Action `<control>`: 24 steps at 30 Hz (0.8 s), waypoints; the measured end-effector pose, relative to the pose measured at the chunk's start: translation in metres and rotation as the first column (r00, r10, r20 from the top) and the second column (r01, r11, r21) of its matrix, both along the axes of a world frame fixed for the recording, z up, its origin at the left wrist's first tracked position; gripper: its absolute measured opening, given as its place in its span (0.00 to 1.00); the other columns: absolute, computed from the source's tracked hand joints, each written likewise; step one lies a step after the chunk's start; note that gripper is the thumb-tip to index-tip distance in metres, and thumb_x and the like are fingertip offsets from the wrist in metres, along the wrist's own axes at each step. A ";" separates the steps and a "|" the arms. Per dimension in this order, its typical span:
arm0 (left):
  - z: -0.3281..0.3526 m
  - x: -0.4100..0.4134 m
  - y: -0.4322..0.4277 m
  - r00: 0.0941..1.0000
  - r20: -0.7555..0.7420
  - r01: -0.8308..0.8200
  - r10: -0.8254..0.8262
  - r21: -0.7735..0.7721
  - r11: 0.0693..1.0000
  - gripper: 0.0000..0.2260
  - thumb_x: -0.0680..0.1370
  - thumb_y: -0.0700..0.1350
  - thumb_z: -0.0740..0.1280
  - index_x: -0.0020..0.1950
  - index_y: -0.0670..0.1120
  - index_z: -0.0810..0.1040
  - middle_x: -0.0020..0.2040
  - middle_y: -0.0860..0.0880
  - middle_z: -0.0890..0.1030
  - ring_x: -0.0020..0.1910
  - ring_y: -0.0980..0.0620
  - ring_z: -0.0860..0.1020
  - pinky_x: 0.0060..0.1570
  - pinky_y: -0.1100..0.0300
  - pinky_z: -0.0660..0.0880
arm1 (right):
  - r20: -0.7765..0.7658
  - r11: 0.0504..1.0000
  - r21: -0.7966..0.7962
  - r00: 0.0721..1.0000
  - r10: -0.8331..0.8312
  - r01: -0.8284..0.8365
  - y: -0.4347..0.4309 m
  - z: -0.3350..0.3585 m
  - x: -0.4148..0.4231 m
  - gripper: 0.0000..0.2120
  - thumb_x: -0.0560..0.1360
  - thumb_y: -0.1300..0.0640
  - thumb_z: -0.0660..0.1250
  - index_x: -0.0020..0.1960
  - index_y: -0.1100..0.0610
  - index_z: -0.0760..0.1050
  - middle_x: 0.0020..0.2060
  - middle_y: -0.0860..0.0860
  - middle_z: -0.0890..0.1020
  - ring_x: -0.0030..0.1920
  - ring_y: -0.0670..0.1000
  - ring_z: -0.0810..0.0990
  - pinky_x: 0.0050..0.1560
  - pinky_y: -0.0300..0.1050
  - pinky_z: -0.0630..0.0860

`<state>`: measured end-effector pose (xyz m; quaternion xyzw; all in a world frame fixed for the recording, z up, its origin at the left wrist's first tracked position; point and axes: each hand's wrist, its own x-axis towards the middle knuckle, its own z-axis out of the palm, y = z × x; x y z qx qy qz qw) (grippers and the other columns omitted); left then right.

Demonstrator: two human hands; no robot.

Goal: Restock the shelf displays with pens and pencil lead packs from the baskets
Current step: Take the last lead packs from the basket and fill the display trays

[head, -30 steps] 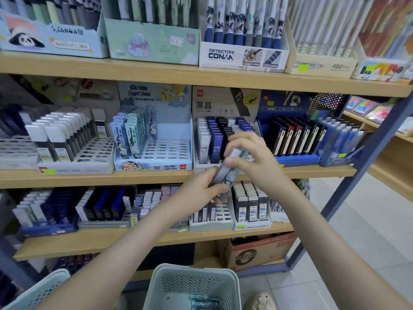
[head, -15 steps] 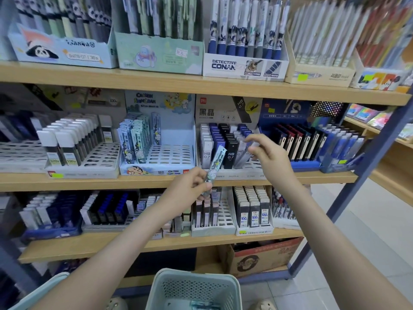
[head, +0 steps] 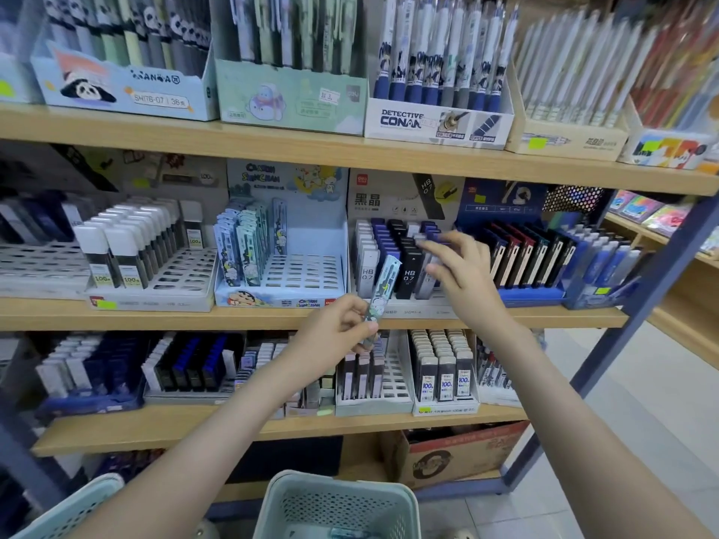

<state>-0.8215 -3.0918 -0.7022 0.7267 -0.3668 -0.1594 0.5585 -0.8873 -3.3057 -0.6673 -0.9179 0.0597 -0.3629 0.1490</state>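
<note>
My left hand [head: 342,324] pinches the lower end of a slim patterned lead pack [head: 384,287], held upright in front of the middle shelf's edge. My right hand [head: 463,274] reaches into the HB 0.7 lead display [head: 389,200], its fingers stretched out and touching the tops of the blue, black and grey packs [head: 406,266]; I see no pack held in it. To the left stands the cartoon display tray [head: 303,274], with matching patterned packs [head: 245,247] filling only its left rows. A pale green basket [head: 338,499] sits below between my arms.
A second pale basket [head: 70,507] is at the lower left. Pen boxes fill the top shelf [head: 350,149]; more lead trays line the lower shelf [head: 443,371]. A cardboard box [head: 447,453] sits under it. A blue upright [head: 638,313] bounds the rack on the right.
My hands have separated. The right hand moved up and right from the packs held together into the HB 0.7 display; the left stays lower, holding the patterned pack.
</note>
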 end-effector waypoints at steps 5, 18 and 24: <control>0.005 -0.003 0.003 1.000 -0.012 0.004 -0.004 -0.011 1.000 0.05 0.78 0.41 0.66 0.48 0.50 0.72 0.42 0.49 0.83 0.43 0.49 0.83 0.50 0.50 0.80 | -0.046 0.999 -0.046 0.999 -0.025 0.023 0.003 -0.008 0.006 0.20 0.79 0.55 0.57 0.71 0.52 0.67 0.68 0.53 0.70 0.65 0.58 0.63 0.64 0.53 0.59; 0.020 0.024 0.067 0.983 0.142 -0.105 0.116 -0.083 0.991 0.08 0.78 0.43 0.67 0.49 0.56 0.73 0.43 0.52 0.82 0.45 0.57 0.81 0.45 0.68 0.75 | 0.205 0.748 0.526 0.914 0.351 -0.405 0.145 0.025 0.027 0.19 0.76 0.63 0.65 0.59 0.43 0.67 0.48 0.52 0.77 0.43 0.53 0.80 0.47 0.48 0.76; 0.019 0.066 0.102 0.603 0.619 -0.434 0.504 -0.275 0.858 0.16 0.80 0.50 0.60 0.66 0.46 0.73 0.62 0.51 0.73 0.62 0.57 0.69 0.61 0.63 0.65 | 0.355 0.595 0.696 0.913 0.202 -0.402 0.153 0.033 0.072 0.13 0.74 0.64 0.68 0.52 0.49 0.69 0.48 0.50 0.77 0.40 0.39 0.79 0.43 0.31 0.74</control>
